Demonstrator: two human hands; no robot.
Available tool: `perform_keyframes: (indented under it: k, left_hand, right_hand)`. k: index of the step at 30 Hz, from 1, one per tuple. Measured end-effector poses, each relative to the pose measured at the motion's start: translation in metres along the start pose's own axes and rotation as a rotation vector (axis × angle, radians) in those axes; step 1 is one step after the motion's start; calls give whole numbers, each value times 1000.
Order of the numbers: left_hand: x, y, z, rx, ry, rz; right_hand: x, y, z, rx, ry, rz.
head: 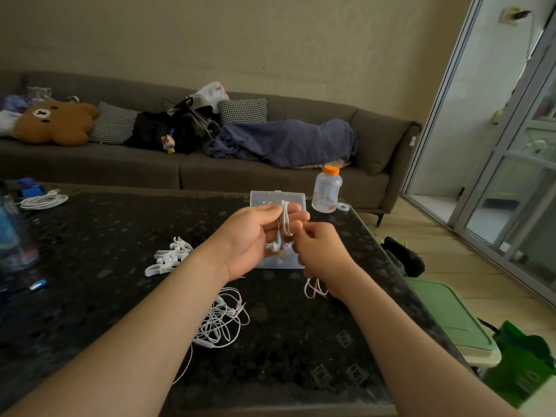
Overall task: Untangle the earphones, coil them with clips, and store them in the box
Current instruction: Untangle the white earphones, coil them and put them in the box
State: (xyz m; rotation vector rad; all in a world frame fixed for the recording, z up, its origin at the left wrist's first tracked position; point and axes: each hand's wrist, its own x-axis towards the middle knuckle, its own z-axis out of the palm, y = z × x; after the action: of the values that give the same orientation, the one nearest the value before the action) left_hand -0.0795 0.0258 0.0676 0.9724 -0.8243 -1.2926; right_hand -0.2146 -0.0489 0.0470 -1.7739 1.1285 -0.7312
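1. Above the table [120, 236], just over the clear box [278, 198], we hold the earphones [285, 219] in our left hand [252, 239].
2. Their cord is wound into a narrow loop round the left fingers. Its long axis runs across those fingers, from the far side of the hand back toward us, so it stands nearly upright in view.
3. Pale blue buds hang at the loop's near end, close to the palm.
4. Our left hand is turned palm up, its fingers pointing right, and it grasps the loop.
5. Our right hand [319, 251] has curled fingers, and their tips sit just beside the loop's lower half. We cannot tell whether they pinch the cord.
6. Most of the box lies hidden under both hands.
7. White clips [170, 255] lie in a pile left of our left wrist.
8. A white tangle [222, 320] of cord lies beside our left forearm, partly under it, and a small bunch [314, 287] lies under our right wrist.
9. An orange-capped bottle [326, 189] stands just right of the box, at the table's far edge.
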Motion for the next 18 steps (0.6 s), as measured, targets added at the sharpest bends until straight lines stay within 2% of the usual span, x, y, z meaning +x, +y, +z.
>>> perform_keyframes:
  k: [4,8,11,13,15,18]
  left_hand:
    - [5,-4,-4,159,188,140]
    - [12,-13,-15,538,281,284]
    - [11,-17,-19,775,265,270]
    - [10,-16,-21,877,228,235]
    - [8,-14,-21,904,191,174]
    - [3,-6,-15,857,143,80]
  right_hand:
    - [-4,-4,5,-44,-122,15]
    - [-8,-8,6,-68,-177,-23]
    - [-8,-10,5,-48,-177,-39]
    - [-10,-11,2,83,-159,-32]
    - [-11,-12,-2,234,-119,-31]
    - [-11,-8,-5,231,-24,-138]
